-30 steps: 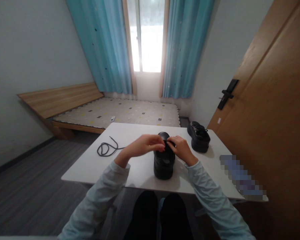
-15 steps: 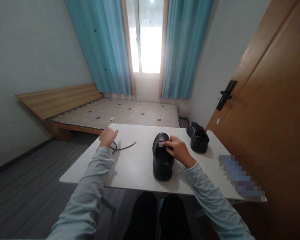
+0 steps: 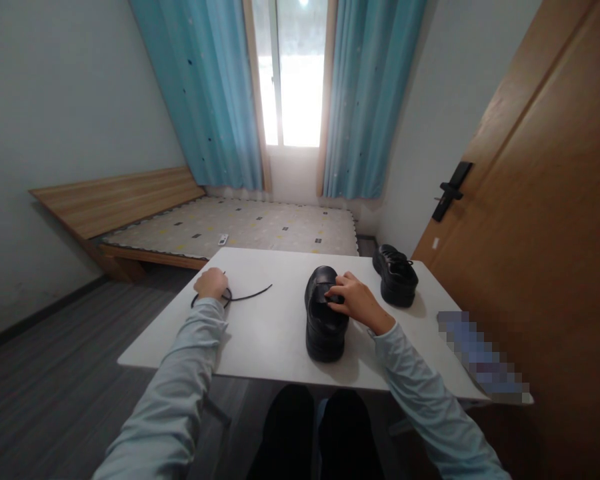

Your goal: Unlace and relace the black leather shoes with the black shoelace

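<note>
A black shoe [image 3: 324, 320] without a lace stands in the middle of the white table [image 3: 275, 333], toe pointing away from me. My right hand [image 3: 356, 301] rests on its upper, fingers curled and pinching the tongue. My left hand [image 3: 211, 283] lies far left on the table with its fingers closed on a loose black shoelace [image 3: 253, 294], whose free end trails to the right across the tabletop.
A second black shoe [image 3: 396, 275], laced, stands at the table's back right. A blurred object [image 3: 483, 363] lies at the right edge. A wooden door [image 3: 540, 220] stands close on the right; a low bed [image 3: 230, 227] lies beyond the table.
My left hand left the shoe, reached to the left side of the table and closed on the loose lace. My right hand stayed on the shoe.
</note>
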`<state>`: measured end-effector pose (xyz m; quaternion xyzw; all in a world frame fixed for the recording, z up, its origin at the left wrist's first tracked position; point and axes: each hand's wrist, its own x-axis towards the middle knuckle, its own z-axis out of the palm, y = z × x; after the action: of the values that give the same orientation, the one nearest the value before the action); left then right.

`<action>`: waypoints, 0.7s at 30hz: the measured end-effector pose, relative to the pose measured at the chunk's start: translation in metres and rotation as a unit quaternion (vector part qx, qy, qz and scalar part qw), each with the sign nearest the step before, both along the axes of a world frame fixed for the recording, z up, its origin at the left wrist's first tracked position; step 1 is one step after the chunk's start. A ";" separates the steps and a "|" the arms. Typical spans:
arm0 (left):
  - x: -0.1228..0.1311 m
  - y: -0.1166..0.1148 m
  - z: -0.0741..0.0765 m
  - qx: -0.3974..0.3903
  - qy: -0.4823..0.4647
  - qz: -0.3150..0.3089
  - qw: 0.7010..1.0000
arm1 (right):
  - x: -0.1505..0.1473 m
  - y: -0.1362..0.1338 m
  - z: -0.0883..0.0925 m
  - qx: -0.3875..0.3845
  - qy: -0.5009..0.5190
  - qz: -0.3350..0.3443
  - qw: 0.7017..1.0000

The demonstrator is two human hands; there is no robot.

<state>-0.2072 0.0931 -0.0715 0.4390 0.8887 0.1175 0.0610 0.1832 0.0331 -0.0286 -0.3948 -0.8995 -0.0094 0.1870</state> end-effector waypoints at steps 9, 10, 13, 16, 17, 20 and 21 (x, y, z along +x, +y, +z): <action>0.039 0.001 0.034 0.062 0.042 -0.093 0.993 | -0.003 0.006 0.004 0.001 -0.028 0.020 0.999; 0.046 0.000 0.040 0.083 0.039 -0.111 0.990 | -0.004 0.007 0.005 -0.001 -0.022 0.021 1.000; 0.067 -0.003 0.056 0.154 -0.024 -0.190 0.969 | -0.005 0.012 0.007 -0.011 0.008 0.005 1.000; 0.089 -0.006 0.064 0.201 -0.087 -0.267 0.939 | -0.008 0.015 0.013 -0.022 0.030 -0.031 0.999; 0.097 -0.007 0.065 0.211 -0.099 -0.280 0.931 | -0.010 0.016 0.015 -0.027 0.034 -0.041 0.998; 0.119 -0.011 0.062 0.235 -0.169 -0.323 0.901 | -0.014 0.018 0.022 -0.039 0.033 -0.068 0.996; 0.126 -0.012 0.059 0.238 -0.206 -0.344 0.885 | -0.016 0.018 0.024 -0.041 0.032 -0.076 0.996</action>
<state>-0.0813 0.0810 -0.0121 0.6841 0.5948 0.3853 0.1725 0.1674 0.0514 -0.0044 -0.4695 -0.8600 0.0258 0.1983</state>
